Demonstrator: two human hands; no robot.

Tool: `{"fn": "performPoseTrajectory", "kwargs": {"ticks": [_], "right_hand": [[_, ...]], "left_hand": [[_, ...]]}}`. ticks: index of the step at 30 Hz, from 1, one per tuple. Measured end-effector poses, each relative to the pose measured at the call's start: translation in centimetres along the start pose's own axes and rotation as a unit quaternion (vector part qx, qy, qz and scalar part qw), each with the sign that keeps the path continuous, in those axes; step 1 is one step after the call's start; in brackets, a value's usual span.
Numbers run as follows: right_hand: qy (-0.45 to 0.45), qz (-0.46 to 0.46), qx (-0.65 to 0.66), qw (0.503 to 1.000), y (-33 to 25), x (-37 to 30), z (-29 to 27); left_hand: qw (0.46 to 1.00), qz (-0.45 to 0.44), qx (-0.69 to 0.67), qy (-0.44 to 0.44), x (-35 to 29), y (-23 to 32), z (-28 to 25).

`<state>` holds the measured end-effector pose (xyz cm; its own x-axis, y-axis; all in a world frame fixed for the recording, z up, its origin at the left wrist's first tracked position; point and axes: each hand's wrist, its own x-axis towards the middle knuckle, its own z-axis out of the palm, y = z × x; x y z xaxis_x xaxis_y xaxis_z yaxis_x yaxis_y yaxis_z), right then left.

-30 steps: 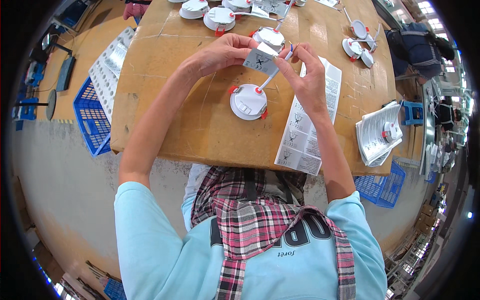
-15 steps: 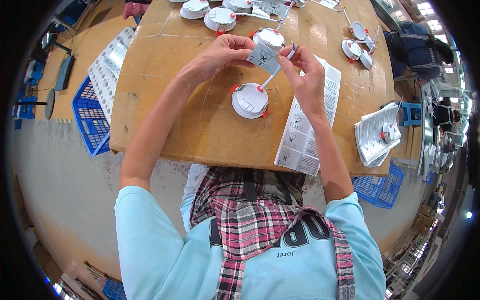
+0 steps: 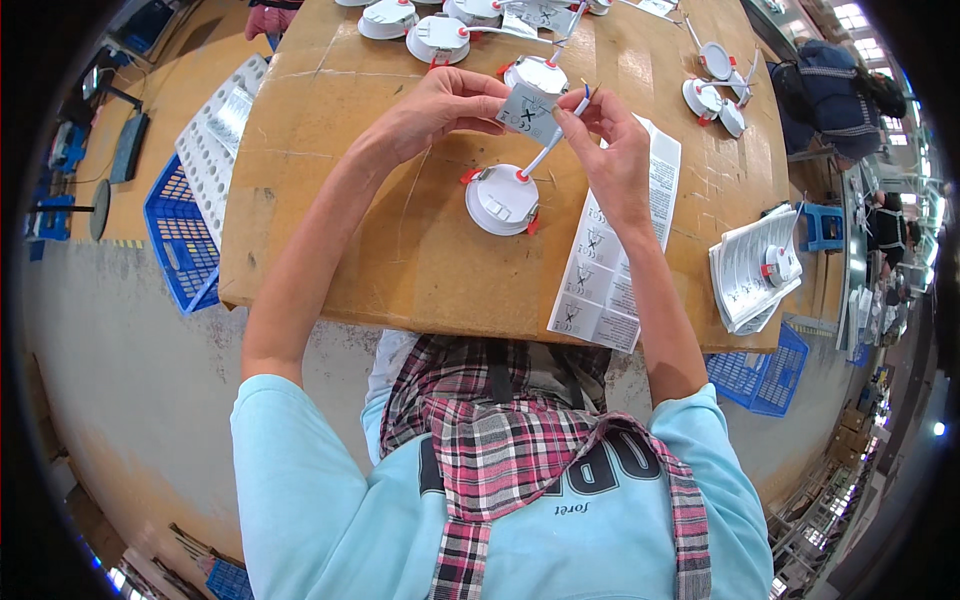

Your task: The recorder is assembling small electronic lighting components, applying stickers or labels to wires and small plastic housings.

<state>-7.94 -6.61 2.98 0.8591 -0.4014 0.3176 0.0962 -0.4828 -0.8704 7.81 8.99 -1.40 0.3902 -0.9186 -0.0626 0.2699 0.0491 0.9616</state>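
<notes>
Downlight (image 3: 500, 205), round and white with red clips (image 3: 532, 222), lies back-up on the brown worktable (image 3: 400, 275), upper centre of frame. Printed label sheet (image 3: 585, 285) just right of it, several labels on it unused. Left hand (image 3: 440, 112) pinches a silver label (image 3: 526, 113), thumb against fingers; right hand (image 3: 615, 160) grips the light's white cable (image 3: 543, 155) near its wire ends (image 3: 590, 90), fingertips by the label's edge. Progress, by my reading: partway; label at cable, face spread flat, no closed wrap visible. Whether any of it sticks, cannot tell. Farther off, more downlights (image 3: 438, 40) crowd the upper edge, another label (image 3: 545, 17) among them, attachment unclear. Beyond, upper right, a co-worker (image 3: 838, 92) in dark blue.
</notes>
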Motion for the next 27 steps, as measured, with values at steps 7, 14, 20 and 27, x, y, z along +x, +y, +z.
{"fn": "performPoseTrajectory", "kwargs": {"ticks": [7,14,20,27], "right_hand": [[0.001,-0.007,-0.018,1.000,0.1,0.2,-0.1],[-0.001,-0.009,-0.036,0.999,0.0,0.4,0.0],[-0.006,-0.002,-0.027,1.000,0.3,0.4,-0.2],[-0.027,0.032,0.023,0.999,0.3,0.3,-0.5]], "left_hand": [[1.000,0.003,-0.004,-0.008,-0.1,0.5,0.0],[0.999,-0.002,-0.047,-0.001,-0.5,0.5,-0.1],[0.999,0.001,-0.049,-0.015,-0.7,0.6,0.3],[0.999,0.008,-0.031,-0.026,-1.6,1.0,0.8]]}}
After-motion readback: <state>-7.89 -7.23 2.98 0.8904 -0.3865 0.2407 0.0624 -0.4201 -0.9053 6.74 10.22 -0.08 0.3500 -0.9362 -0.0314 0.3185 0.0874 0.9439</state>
